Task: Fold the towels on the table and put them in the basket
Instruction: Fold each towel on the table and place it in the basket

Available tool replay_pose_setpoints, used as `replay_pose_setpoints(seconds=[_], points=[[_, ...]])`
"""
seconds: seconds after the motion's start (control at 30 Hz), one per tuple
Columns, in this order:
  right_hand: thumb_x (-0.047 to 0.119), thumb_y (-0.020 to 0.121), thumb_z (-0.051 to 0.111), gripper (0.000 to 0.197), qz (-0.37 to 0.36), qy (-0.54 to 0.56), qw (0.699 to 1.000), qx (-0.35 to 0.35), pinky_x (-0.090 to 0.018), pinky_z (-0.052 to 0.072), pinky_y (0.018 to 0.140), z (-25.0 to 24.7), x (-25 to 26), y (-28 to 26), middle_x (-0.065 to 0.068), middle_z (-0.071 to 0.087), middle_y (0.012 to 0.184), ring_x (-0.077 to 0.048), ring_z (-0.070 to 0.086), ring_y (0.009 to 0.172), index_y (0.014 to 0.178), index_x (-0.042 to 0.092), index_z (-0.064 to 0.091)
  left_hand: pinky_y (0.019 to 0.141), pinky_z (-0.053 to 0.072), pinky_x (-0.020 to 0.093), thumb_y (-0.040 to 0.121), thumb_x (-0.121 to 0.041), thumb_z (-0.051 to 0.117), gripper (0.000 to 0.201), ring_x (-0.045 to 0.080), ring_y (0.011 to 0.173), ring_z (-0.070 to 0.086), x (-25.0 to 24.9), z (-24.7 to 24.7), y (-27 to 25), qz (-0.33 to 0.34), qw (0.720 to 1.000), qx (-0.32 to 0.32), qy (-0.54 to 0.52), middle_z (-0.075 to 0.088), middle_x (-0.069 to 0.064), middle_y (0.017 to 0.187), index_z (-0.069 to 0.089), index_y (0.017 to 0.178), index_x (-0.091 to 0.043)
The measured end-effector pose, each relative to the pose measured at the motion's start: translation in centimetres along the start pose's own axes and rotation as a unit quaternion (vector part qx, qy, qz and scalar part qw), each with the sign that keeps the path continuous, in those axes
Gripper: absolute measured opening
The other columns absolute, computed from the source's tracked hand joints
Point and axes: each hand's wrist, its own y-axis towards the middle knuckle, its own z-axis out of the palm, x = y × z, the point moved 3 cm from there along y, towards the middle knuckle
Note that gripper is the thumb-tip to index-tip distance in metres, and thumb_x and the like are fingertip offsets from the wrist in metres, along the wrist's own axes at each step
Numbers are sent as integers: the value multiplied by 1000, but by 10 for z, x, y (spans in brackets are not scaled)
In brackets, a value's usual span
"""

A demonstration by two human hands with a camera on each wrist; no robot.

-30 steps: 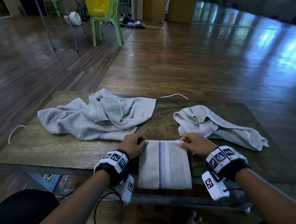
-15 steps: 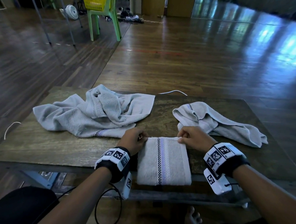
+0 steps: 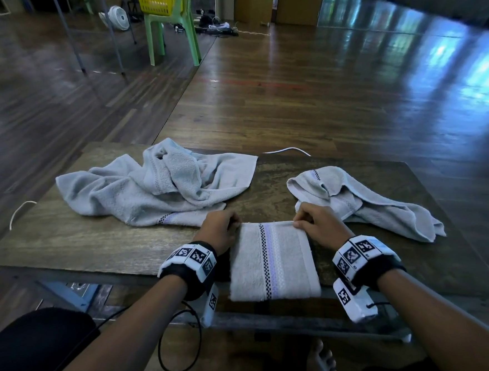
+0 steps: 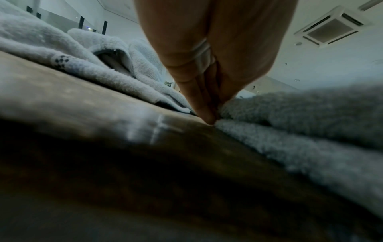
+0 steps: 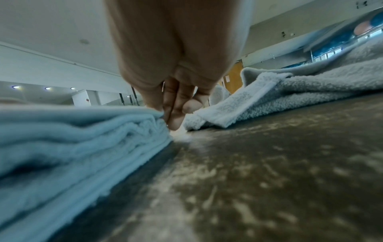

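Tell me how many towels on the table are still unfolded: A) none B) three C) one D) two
D: a crumpled towel lies at the far left, another loose towel at the right; only the striped towel held at its far corners by the left hand and right hand is folded.

Head view looks forward and down from above the table (image 3: 68, 244), wide, taking in both forearms and the floor beyond. Left wrist view sits almost on the tabletop, facing along the left hand (image 4: 207, 65), very close. Right wrist view is likewise low, facing along the right hand (image 5: 176, 57). All three views share the folded towel (image 3: 271, 261); each wrist view catches one side edge of it.
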Motion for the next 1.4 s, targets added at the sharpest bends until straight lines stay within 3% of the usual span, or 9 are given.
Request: replay_pose_setpoints(seconds=[0.2, 0.4, 0.57, 0.8, 1.0, 1.1, 1.17, 1.3, 1.4], points=[[17, 84, 62, 6, -41, -136, 990, -15, -39, 51, 71, 14, 5, -2, -1, 63, 82, -20, 61, 77, 81, 22, 61, 81, 49, 35, 85, -16, 56, 13, 24, 91, 59, -2, 4, -1, -29, 1000, 2, 11, 64, 6, 98, 57, 98, -13], [36, 97, 36, 36, -30, -307, 950, 49, -39, 36, 95, 15, 28, -27, -5, 44, 131, -24, 39, 120, 118, 18, 58, 100, 34, 33, 93, -26, 41, 32, 21, 120, 49, -42, 14, -25, 63, 989, 33, 126, 55, 1, 128, 56, 119, -19], [45, 99, 22, 56, 51, -240, 963, 112, -41, 20, 114, 31, 26, -43, -1, 20, 155, -18, 15, 142, 146, 15, 23, 119, 3, 42, 99, -41, 18, 57, 12, 146, -2, -40, 41, -49, 3, 974, 140, 181, 2, -2, 159, 8, 150, -17], [46, 98, 14, 58, 101, -207, 968, 98, -45, 3, 119, 46, 13, -49, 8, -9, 159, -15, -9, 146, 150, 24, -1, 117, -5, 51, 95, -50, 16, 62, 7, 144, -14, -26, 48, -43, -28, 978, 118, 167, -9, -9, 158, -2, 149, -24], [42, 99, 16, 53, 100, -174, 979, 45, -42, 9, 115, 40, 12, -54, 7, 5, 159, -16, 4, 146, 150, 25, 12, 117, -4, 50, 98, -41, 16, 56, 15, 146, -8, -19, 34, -44, -81, 980, 104, 147, -4, -5, 159, 5, 149, -21], [47, 94, 34, 50, 152, -140, 978, -11, -49, 23, 108, 27, 11, -57, 1, 40, 145, -22, 32, 134, 138, 24, 41, 112, 21, 46, 96, -36, 29, 44, 22, 137, 31, -18, 18, -49, -112, 987, 41, 108, 39, 5, 145, 40, 134, -18], [52, 89, 45, 42, 203, -111, 972, -35, -49, 28, 103, 18, 10, -58, 4, 60, 121, -21, 47, 121, 118, 25, 59, 93, 38, 38, 90, -35, 40, 31, 26, 110, 53, -20, 4, -53, -138, 988, 5, 62, 60, 5, 117, 55, 110, -18], [54, 83, 51, 38, 273, -58, 960, 15, -43, 30, 96, 11, 10, -61, 8, 69, 90, -15, 58, 98, 82, 22, 70, 68, 35, 25, 88, -27, 53, 21, 19, 75, 52, -24, -7, -58, -169, 984, 61, -23, 56, -1, 73, 55, 67, -20], [51, 81, 54, 46, 290, -41, 955, 34, -41, 32, 89, 13, 12, -60, 6, 59, 60, -12, 57, 78, 49, 18, 53, 54, 31, 29, 88, -29, 56, 39, 17, 61, 48, -22, -4, -58, -183, 977, 106, -13, 47, -3, 56, 44, 53, -18]])
